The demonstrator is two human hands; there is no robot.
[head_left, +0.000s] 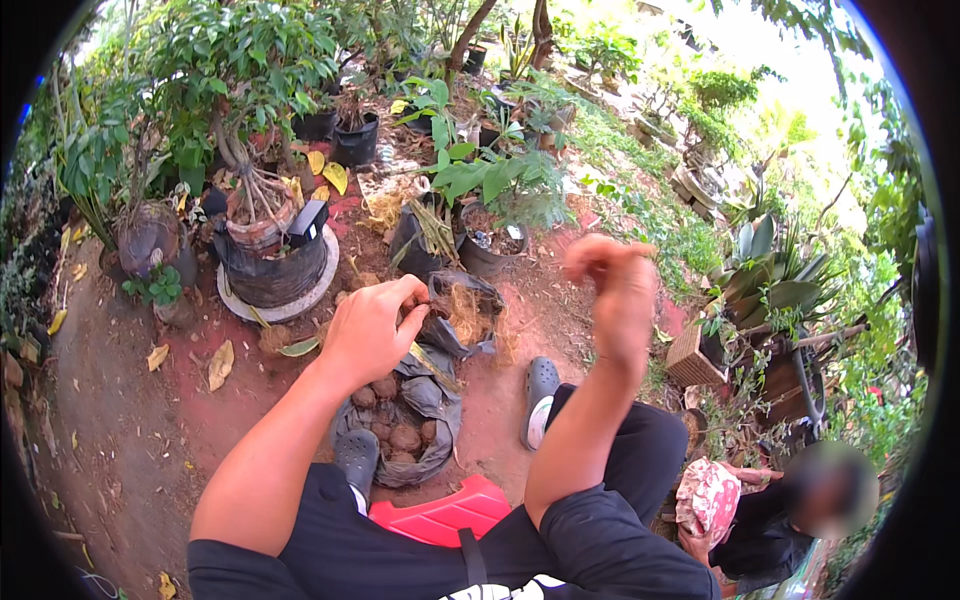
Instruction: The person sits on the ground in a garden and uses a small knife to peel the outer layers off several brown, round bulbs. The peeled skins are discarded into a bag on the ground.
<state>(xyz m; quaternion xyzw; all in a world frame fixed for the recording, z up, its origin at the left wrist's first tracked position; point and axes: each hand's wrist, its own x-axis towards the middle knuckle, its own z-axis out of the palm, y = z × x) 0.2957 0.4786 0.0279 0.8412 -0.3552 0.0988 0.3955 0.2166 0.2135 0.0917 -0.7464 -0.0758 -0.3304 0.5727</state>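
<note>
My left hand [381, 326] is raised at the centre, thumb and fingertips pinched around a small dark brown thing, partly hidden by the fingers. To the right, my right hand [611, 277] is lifted and blurred, fingers bent; whether it holds anything I cannot tell. Below my left hand, a black plastic bag [442, 457] lies open on the ground with several round brown fibrous balls [405, 439] in it. Just beyond it, another black plastic bag [487, 296] holds loose tan fibre [466, 315], some of which spills over its right side.
A red plastic stool [450, 514] is between my legs. A potted tree in a black pot [274, 281] stands at left, and a grey pot [491, 259] ahead. Leafy plants in a patterned planter [694, 356] are at right. Another person [757, 525] holds a patterned cloth item [706, 499] at lower right.
</note>
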